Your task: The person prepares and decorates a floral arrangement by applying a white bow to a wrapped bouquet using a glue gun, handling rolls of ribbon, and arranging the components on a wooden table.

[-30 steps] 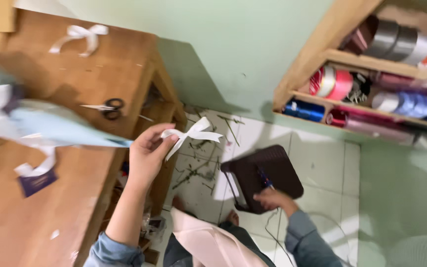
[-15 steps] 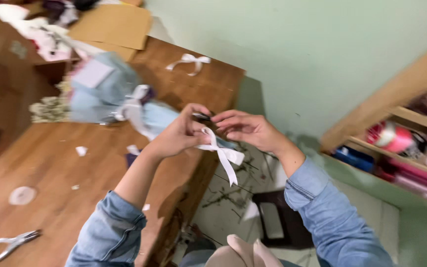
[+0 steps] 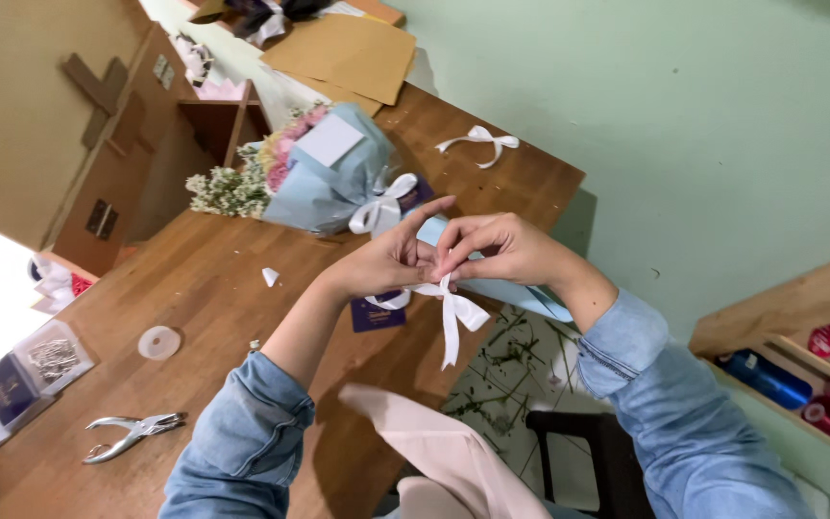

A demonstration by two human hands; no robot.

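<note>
Above the near edge of the wooden table (image 3: 194,317), held in mid-air: a small white ribbon bow (image 3: 449,309), pinched at its knot between both hands. Left hand (image 3: 391,258) closed in a pinch on the bow's left side, thumb and forefinger pressed together, forefinger stretched out towards the right. Right hand (image 3: 497,248) curled over the knot from the other side, fingertips meeting those of the left, gripping the same centre. Two tails hanging loose below the knot, one longer and trailing straight down, a loop showing to the left.

Probably very light and limp, by the look of the tails: satin-like ribbon, soft, likely slippery, easy to crease and quick to come undone if tugged by a tail. Best taken at the knot, where the layers cross and give something firm to grip; loops and tails better left untouched so as to keep their shape.

Just behind the hands, on the table: a bouquet wrapped in pale blue paper (image 3: 324,178), with a white bow of its own, tapering down past the table edge. Farther back, a second white bow (image 3: 480,142) lying flat. Near the left end, metal pliers (image 3: 132,432) and a small round tape roll (image 3: 158,342).
</note>
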